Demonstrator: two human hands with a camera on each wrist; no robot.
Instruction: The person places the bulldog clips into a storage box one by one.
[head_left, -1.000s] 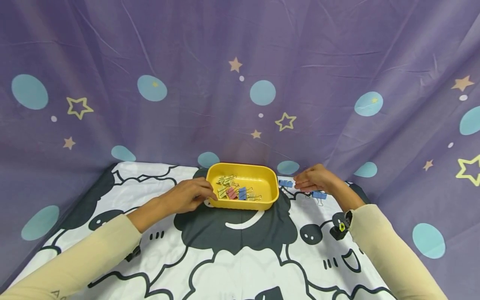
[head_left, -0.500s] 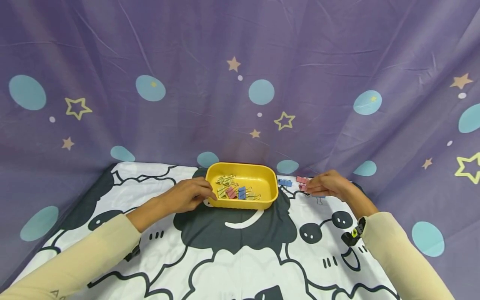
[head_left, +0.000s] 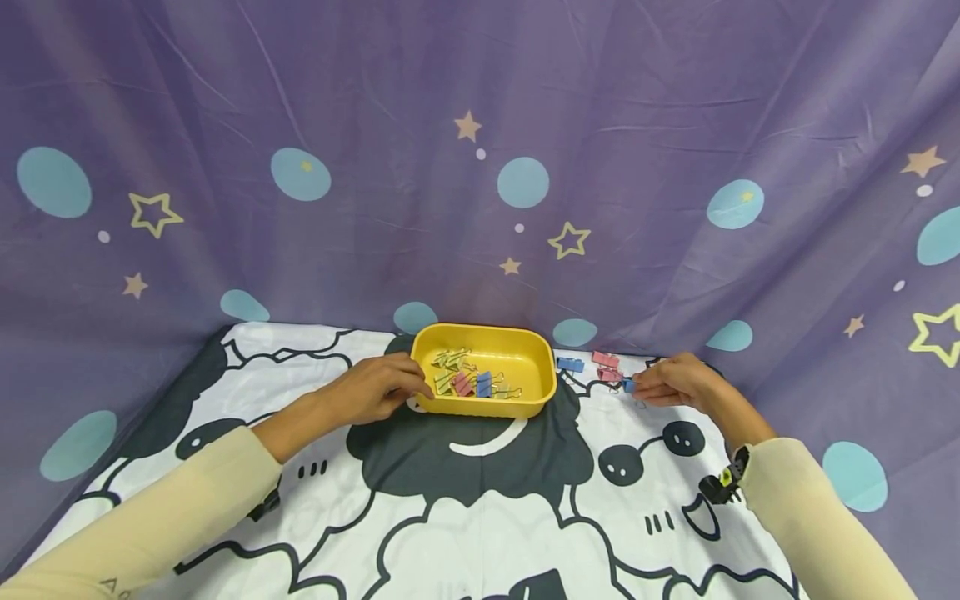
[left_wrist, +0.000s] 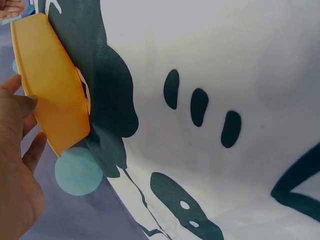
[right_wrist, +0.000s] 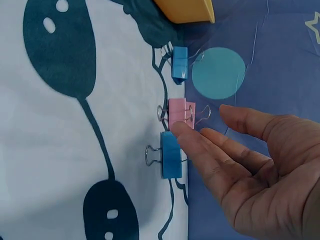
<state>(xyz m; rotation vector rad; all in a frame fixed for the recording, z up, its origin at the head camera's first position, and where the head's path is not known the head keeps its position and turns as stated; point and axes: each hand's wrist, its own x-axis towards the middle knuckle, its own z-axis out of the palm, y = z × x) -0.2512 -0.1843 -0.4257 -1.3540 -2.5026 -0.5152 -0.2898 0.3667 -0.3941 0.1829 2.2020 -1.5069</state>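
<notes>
My left hand (head_left: 375, 392) (left_wrist: 17, 160) holds the left end of a yellow plastic tray (head_left: 525, 367) (left_wrist: 55, 80), thumb and fingers at its rim. Inside lie yellow-green binder clips (head_left: 453, 360), a pink binder clip (head_left: 463, 384) and a blue binder clip (head_left: 485, 384). My right hand (head_left: 671, 382) (right_wrist: 240, 175) has its fingers extended and holds nothing; its fingertips are over or against another blue binder clip (head_left: 628, 385) (right_wrist: 171, 155), contact unclear. Beside that clip lie two pink binder clips (head_left: 606, 360) (right_wrist: 177, 111), partly overlapping in the right wrist view.
Another blue binder clip (head_left: 570, 365) (right_wrist: 179, 64) lies just right of the tray. A white cloth (head_left: 495, 542) with dark cartoon shapes covers the table. Behind its far edge hangs a purple curtain (head_left: 405, 208) with stars and dots.
My right hand has moved right and slightly toward me, uncovering the two pink clips and then passing over the blue one beside them. My left hand and the tray stay put.
</notes>
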